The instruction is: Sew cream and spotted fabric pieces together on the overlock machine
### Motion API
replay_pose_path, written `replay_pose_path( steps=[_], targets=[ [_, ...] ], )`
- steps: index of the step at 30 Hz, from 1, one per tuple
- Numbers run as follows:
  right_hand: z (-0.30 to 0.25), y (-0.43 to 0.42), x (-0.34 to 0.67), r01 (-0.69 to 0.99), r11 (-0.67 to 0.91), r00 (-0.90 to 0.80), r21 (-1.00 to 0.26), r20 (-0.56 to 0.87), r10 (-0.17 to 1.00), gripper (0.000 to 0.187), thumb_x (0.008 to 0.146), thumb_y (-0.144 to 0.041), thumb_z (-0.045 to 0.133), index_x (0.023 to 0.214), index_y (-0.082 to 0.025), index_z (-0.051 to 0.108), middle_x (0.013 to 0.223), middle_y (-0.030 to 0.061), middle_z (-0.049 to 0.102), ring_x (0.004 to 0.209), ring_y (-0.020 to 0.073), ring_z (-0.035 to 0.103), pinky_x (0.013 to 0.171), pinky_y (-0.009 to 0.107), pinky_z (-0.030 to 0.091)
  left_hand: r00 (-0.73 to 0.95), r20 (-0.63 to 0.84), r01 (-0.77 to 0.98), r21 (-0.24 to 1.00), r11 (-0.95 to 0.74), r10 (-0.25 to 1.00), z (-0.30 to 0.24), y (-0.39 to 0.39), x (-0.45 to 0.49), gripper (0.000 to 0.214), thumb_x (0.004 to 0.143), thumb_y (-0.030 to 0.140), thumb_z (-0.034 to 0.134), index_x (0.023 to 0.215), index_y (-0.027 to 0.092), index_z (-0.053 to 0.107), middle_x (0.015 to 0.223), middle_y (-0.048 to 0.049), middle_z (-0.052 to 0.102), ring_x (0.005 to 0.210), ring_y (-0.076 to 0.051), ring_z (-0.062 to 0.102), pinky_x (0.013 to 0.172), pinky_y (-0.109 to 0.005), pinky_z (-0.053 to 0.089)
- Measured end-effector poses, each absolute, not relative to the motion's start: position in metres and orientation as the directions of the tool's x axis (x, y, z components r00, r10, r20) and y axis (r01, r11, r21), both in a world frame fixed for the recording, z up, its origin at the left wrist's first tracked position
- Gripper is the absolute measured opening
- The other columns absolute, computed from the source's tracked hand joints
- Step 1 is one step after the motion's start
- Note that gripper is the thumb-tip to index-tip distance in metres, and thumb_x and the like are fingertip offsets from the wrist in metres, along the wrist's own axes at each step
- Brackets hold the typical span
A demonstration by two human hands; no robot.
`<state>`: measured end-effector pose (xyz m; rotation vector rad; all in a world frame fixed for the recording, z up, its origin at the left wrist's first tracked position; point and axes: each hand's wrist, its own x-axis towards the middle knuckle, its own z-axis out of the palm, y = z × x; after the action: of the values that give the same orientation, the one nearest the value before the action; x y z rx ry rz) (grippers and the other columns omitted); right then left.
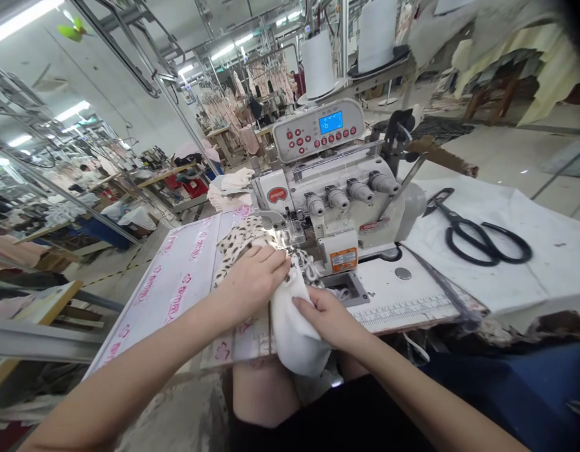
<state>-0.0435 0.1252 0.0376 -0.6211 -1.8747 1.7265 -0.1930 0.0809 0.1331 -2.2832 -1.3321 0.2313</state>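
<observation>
My left hand grips a leopard-print fabric close to the presser foot of a white overlock sewing machine. My right hand pinches a folded white fabric, which hangs over the table's front edge. The two fabrics meet at the needle area, and the needle itself is hidden behind the clear guard and the cloth. The machine's lit blue display sits on its control panel above the thread tension knobs.
Black-handled scissors lie on a white sheet right of the machine. Tall white thread cones stand behind it. A pink-printed sheet covers the table's left part. Folded pale cloth sits behind the machine, with rows of workstations and hanging garments beyond.
</observation>
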Motion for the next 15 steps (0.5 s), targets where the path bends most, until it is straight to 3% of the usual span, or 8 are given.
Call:
replay_pose_path(
  steps=[2, 6, 8, 11, 15],
  targets=[
    [0.038, 0.125, -0.044, -0.012, 0.071, -0.761, -0.997, 0.055, 0.646, 0.017, 0.081, -0.027, 0.045, 0.076, -0.015, 0.056, 0.070, 0.0011, 0.059, 0.067, 0.0163, 0.052, 0.062, 0.026, 0.042, 0.504, 0.193, 0.801, -0.469, -0.372, 0.842, 0.130, 0.077, -0.190, 0.026, 0.084, 0.015, 0.042, 0.107, 0.008, 0.052, 0.090, -0.0099, 0.053, 0.082, -0.021, 0.046, 0.073, -0.036, 0.042],
    [0.039, 0.119, -0.044, -0.035, -0.051, -0.789, -0.998, -0.004, 0.614, 0.017, 0.077, -0.027, 0.051, 0.085, -0.014, 0.059, 0.080, 0.0033, 0.063, 0.074, 0.0179, 0.056, 0.067, 0.028, 0.044, 0.337, 0.412, 0.929, -0.293, -0.227, 0.846, 0.120, 0.056, -0.180, 0.024, 0.082, 0.021, 0.049, 0.103, 0.009, 0.052, 0.084, -0.0089, 0.051, 0.079, -0.020, 0.047, 0.071, -0.034, 0.045],
    [0.039, 0.116, -0.043, -0.023, -0.120, -0.809, -0.992, -0.052, 0.585, 0.019, 0.075, -0.026, 0.053, 0.089, -0.014, 0.059, 0.084, 0.0044, 0.064, 0.077, 0.0192, 0.057, 0.069, 0.029, 0.044, 0.254, 0.416, 0.956, -0.247, -0.160, 0.873, 0.118, 0.046, -0.178, 0.019, 0.082, 0.018, 0.048, 0.098, 0.009, 0.052, 0.085, -0.0093, 0.051, 0.080, -0.020, 0.048, 0.070, -0.033, 0.046],
    [0.041, 0.112, -0.041, 0.003, -0.151, -0.817, -0.988, -0.090, 0.570, 0.018, 0.074, -0.023, 0.054, 0.089, -0.013, 0.058, 0.085, 0.0049, 0.065, 0.078, 0.0197, 0.058, 0.069, 0.030, 0.045, 0.191, 0.380, 0.957, -0.276, -0.086, 0.905, 0.119, 0.036, -0.180, 0.016, 0.079, 0.010, 0.043, 0.093, 0.009, 0.051, 0.088, -0.0108, 0.051, 0.082, -0.022, 0.050, 0.071, -0.035, 0.047],
    [0.044, 0.107, -0.046, 0.018, -0.147, -0.815, -0.989, -0.100, 0.571, 0.017, 0.074, -0.021, 0.053, 0.088, -0.013, 0.058, 0.084, 0.0047, 0.065, 0.075, 0.0184, 0.058, 0.066, 0.027, 0.044, 0.138, 0.384, 0.960, -0.277, -0.028, 0.913, 0.126, 0.039, -0.185, 0.017, 0.075, 0.004, 0.035, 0.078, 0.013, 0.049, 0.075, -0.0072, 0.051, 0.072, -0.020, 0.050, 0.061, -0.033, 0.045]
  ],
)
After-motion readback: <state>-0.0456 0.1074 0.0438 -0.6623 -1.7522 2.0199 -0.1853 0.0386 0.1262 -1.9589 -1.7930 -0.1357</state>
